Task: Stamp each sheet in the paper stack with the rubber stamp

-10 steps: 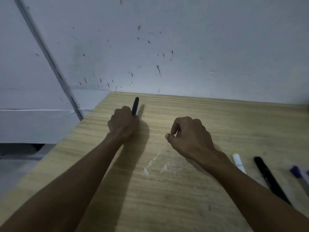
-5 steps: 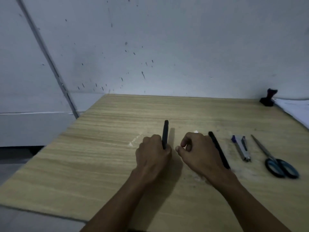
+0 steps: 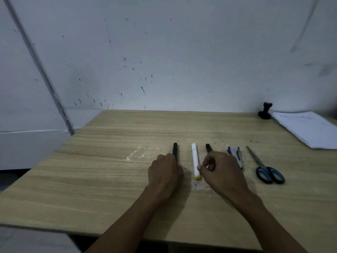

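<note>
- Your left hand: centre of the frame, knuckles up, fingers curled round a black pen; the pen's far end sticks out past the knuckles, pointing toward the wall.
- Your right hand: just right of centre, fingers loosely bent over the table, thumb tip beside the near end of a white marker; whether it touches the marker cannot be told. It holds nothing that shows.
- White marker: lies flat between your two hands, yellow tip toward you.
- Second black pen: far end shows above your right hand, the rest hidden beneath it.
- Purple-and-silver item: just right of your right hand; too blurred to name with certainty.
- Scissors: blue and black handles toward you, blades pointing away, right of centre.
- Rubber stamp: black, upright, at the table's far edge in the upper right, well apart from both hands.
- Paper stack: white sheets just beside the stamp, running off the right edge; faint marks on top, none readable.
- Table: light wood grain; no brand or label legible on any item.
</note>
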`<state>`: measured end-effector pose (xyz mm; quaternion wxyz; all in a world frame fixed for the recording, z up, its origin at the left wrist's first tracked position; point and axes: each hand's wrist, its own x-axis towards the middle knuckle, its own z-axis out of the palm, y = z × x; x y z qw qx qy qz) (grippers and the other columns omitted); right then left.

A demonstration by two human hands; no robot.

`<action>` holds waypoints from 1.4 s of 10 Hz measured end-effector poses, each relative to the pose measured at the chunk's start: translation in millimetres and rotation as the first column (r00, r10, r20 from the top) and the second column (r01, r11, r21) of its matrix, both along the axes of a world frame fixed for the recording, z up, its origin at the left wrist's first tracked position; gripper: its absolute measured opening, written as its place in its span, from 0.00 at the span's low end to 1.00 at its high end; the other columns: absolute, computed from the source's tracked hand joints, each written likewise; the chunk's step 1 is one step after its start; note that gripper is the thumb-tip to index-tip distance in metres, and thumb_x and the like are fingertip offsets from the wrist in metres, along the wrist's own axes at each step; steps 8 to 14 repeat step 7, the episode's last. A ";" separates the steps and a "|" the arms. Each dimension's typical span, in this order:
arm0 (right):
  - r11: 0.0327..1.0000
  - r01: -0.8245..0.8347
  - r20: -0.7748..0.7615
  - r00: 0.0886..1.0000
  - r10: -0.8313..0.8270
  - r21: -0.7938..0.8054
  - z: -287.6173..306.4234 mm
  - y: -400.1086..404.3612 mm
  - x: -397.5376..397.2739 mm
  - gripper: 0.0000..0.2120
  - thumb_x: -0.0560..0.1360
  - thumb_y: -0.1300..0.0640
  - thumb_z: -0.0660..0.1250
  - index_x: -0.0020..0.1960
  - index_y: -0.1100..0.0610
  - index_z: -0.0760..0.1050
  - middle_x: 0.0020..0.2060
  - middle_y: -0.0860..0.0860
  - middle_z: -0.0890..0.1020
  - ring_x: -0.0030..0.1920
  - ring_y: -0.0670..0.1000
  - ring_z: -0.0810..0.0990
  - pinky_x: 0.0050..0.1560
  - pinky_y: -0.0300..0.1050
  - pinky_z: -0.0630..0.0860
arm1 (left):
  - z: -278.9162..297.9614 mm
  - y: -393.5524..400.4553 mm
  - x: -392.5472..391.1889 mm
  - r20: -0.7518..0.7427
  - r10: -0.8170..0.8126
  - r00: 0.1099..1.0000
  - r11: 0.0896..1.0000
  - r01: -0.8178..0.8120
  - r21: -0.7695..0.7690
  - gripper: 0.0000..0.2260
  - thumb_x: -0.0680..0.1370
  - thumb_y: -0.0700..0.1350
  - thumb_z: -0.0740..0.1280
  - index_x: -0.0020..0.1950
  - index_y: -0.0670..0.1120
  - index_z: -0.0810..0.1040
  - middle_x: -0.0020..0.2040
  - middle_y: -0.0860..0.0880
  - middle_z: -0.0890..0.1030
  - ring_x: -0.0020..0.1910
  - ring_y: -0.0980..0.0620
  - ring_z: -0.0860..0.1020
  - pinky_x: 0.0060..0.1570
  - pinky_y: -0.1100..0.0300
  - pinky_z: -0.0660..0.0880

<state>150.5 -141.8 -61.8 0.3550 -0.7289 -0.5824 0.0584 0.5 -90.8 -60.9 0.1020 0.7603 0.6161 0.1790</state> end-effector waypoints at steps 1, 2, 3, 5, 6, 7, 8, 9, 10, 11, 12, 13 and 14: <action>1.000 0.009 -0.002 1.000 -0.009 -0.015 -3.3 -2.9 3.9 0.08 0.69 0.48 0.74 0.38 0.49 0.76 0.29 0.45 0.77 0.34 0.44 0.76 0.34 0.47 0.76 | -1.6 0.0 -0.6 0.007 -0.002 1.000 1.000 0.002 0.005 0.12 0.79 0.51 0.61 0.54 0.43 0.72 0.53 0.44 0.75 0.50 0.45 0.74 0.42 0.56 0.67; 0.999 0.013 -0.004 1.000 -0.013 -0.043 -3.5 -6.2 6.4 0.07 0.70 0.48 0.73 0.39 0.48 0.76 0.30 0.45 0.77 0.34 0.44 0.76 0.34 0.46 0.76 | -2.5 -1.2 -0.1 0.004 0.003 1.000 1.000 -0.003 -0.004 0.12 0.79 0.51 0.60 0.54 0.44 0.72 0.53 0.44 0.74 0.50 0.45 0.74 0.44 0.55 0.69; 1.000 0.018 -0.007 1.000 -0.018 -0.026 -3.1 -7.1 7.7 0.07 0.70 0.49 0.73 0.39 0.48 0.76 0.29 0.46 0.77 0.32 0.44 0.76 0.32 0.46 0.76 | -2.7 -2.2 0.5 -0.001 0.004 1.000 1.000 -0.004 -0.002 0.12 0.79 0.52 0.60 0.55 0.44 0.72 0.54 0.45 0.74 0.51 0.45 0.75 0.46 0.55 0.70; 1.000 0.027 -0.016 1.000 -0.027 -0.004 7.4 -8.6 8.4 0.07 0.71 0.50 0.73 0.38 0.48 0.76 0.30 0.44 0.77 0.32 0.44 0.77 0.34 0.48 0.78 | -1.2 1.1 -4.2 -0.027 0.018 0.999 0.999 -0.019 -0.030 0.20 0.77 0.61 0.62 0.56 0.45 0.71 0.54 0.45 0.75 0.50 0.46 0.76 0.48 0.53 0.74; 0.999 0.028 -0.039 0.999 -0.028 0.019 13.7 -10.2 10.5 0.06 0.71 0.52 0.74 0.38 0.48 0.77 0.28 0.45 0.77 0.31 0.44 0.77 0.32 0.46 0.77 | 9.1 -0.6 -8.8 -0.052 0.039 0.998 0.999 -0.039 0.003 0.24 0.76 0.65 0.61 0.57 0.45 0.69 0.53 0.46 0.76 0.47 0.48 0.76 0.43 0.55 0.71; 0.996 0.030 -0.081 0.996 -0.023 0.081 25.2 -14.4 11.8 0.07 0.71 0.53 0.75 0.37 0.49 0.77 0.27 0.44 0.78 0.30 0.43 0.77 0.31 0.41 0.74 | 25.2 -1.7 -18.8 0.002 0.047 0.999 0.995 -0.047 0.084 0.26 0.75 0.67 0.59 0.59 0.45 0.67 0.53 0.45 0.78 0.49 0.44 0.78 0.44 0.54 0.73; 0.996 0.030 -0.081 0.996 -0.023 0.081 25.2 -14.4 11.8 0.07 0.71 0.53 0.75 0.37 0.49 0.77 0.27 0.44 0.78 0.30 0.43 0.77 0.31 0.41 0.74 | 25.2 -1.7 -18.8 0.002 0.047 0.999 0.995 -0.047 0.084 0.26 0.75 0.67 0.59 0.59 0.45 0.67 0.53 0.45 0.78 0.49 0.44 0.78 0.44 0.54 0.73; 0.996 0.030 -0.081 0.996 -0.023 0.081 25.2 -14.4 11.8 0.07 0.71 0.53 0.75 0.37 0.49 0.77 0.27 0.44 0.78 0.30 0.43 0.77 0.31 0.41 0.74 | 25.2 -1.7 -18.8 0.002 0.047 0.999 0.995 -0.047 0.084 0.26 0.75 0.67 0.59 0.59 0.45 0.67 0.53 0.45 0.78 0.49 0.44 0.78 0.44 0.54 0.73; 0.996 0.030 -0.081 0.996 -0.023 0.081 25.2 -14.4 11.8 0.07 0.71 0.53 0.75 0.37 0.49 0.77 0.27 0.44 0.78 0.30 0.43 0.77 0.31 0.41 0.74 | 25.2 -1.7 -18.8 0.002 0.047 0.999 0.995 -0.047 0.084 0.26 0.75 0.67 0.59 0.59 0.45 0.67 0.53 0.45 0.78 0.49 0.44 0.78 0.44 0.54 0.73; 0.996 0.030 -0.081 0.996 -0.023 0.081 25.2 -14.4 11.8 0.07 0.71 0.53 0.75 0.37 0.49 0.77 0.27 0.44 0.78 0.30 0.43 0.77 0.31 0.41 0.74 | 25.2 -1.7 -18.8 0.002 0.047 0.999 0.995 -0.047 0.084 0.26 0.75 0.67 0.59 0.59 0.45 0.67 0.53 0.45 0.78 0.49 0.44 0.78 0.44 0.54 0.73; 0.996 0.030 -0.081 0.996 -0.023 0.081 25.2 -14.4 11.8 0.07 0.71 0.53 0.75 0.37 0.49 0.77 0.27 0.44 0.78 0.30 0.43 0.77 0.31 0.41 0.74 | 25.2 -1.7 -18.8 0.002 0.047 0.999 0.995 -0.047 0.084 0.26 0.75 0.67 0.59 0.59 0.45 0.67 0.53 0.45 0.78 0.49 0.44 0.78 0.44 0.54 0.73; 0.996 0.030 -0.081 0.996 -0.023 0.081 25.2 -14.4 11.8 0.07 0.71 0.53 0.75 0.37 0.49 0.77 0.27 0.44 0.78 0.30 0.43 0.77 0.31 0.41 0.74 | 25.2 -1.7 -18.8 0.002 0.047 0.999 0.995 -0.047 0.084 0.26 0.75 0.67 0.59 0.59 0.45 0.67 0.53 0.45 0.78 0.49 0.44 0.78 0.44 0.54 0.73; 0.996 0.030 -0.081 0.996 -0.023 0.081 25.2 -14.4 11.8 0.07 0.71 0.53 0.75 0.37 0.49 0.77 0.27 0.44 0.78 0.30 0.43 0.77 0.31 0.41 0.74 | 25.2 -1.7 -18.8 0.002 0.047 0.999 0.995 -0.047 0.084 0.26 0.75 0.67 0.59 0.59 0.45 0.67 0.53 0.45 0.78 0.49 0.44 0.78 0.44 0.54 0.73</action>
